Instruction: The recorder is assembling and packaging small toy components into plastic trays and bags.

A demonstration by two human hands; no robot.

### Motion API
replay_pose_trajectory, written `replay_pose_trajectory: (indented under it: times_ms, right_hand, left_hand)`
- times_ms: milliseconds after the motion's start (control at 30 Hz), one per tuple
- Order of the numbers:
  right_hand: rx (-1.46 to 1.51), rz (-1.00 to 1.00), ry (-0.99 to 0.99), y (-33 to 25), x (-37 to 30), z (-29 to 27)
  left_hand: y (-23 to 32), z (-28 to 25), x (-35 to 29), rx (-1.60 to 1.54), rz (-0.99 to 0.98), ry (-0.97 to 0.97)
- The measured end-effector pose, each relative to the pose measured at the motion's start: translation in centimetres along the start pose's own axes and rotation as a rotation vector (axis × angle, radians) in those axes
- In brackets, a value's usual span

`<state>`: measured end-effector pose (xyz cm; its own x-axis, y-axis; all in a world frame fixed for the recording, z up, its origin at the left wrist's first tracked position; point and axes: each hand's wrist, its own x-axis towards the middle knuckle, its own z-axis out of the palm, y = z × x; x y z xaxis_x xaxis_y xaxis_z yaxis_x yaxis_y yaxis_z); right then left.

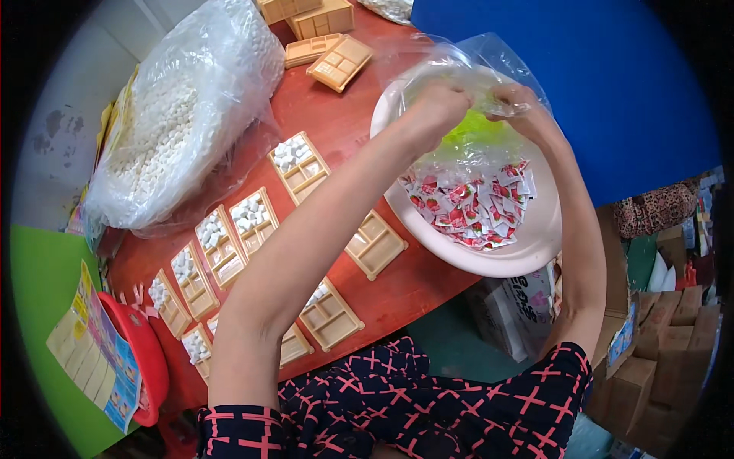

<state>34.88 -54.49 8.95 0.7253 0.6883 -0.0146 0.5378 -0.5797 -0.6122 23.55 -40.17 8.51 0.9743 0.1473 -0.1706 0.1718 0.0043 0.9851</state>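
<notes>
Over the big pale basin (pixel 397 199) I hold a clear plastic bag (pixel 489 53) with bright yellow-green contents that I cannot make out. My left hand (pixel 442 111) is closed on one side of the bag, fingers curled. My right hand (pixel 515 101) pinches the other side near its upper part. Below the bag, in the basin, lies a heap of small white sachets (pixel 474 214) with red strawberry pictures. Crossing the table, my left forearm hides part of the rows of beige compartment trays (pixel 375 252).
Several trays (pixel 251 220) hold white pieces in one compartment. A large clear sack of white pieces (pixel 164 130) lies at the far left. Stacked beige trays (pixel 340 61) stand at the back of the red table (pixel 321 99). A red basin (pixel 149 359) stands left; cardboard boxes (pixel 665 367) right.
</notes>
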Motion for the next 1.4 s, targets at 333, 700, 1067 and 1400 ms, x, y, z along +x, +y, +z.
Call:
replay_pose_trajectory:
  times_ms: [333,700,1067,1400]
  right_hand:
    - [0.635,-0.076,-0.144,0.4,-0.5,1.3]
    - [0.598,0.007,-0.101,0.9,-0.7,2.2]
    - [0.023,-0.146,-0.015,-0.6,-4.9,-1.5]
    - [0.223,-0.604,0.246,-12.6,-15.5,8.4]
  left_hand:
    - [-2.0,2.1,1.3,-0.366,-0.174,0.122]
    - [-5.0,1.8,3.0,-0.096,-0.275,0.127]
    - [1.0,0.0,-3.2,0.723,0.241,-0.017]
    - [-4.0,-4.2,-18.5,0.196,0.015,-0.173]
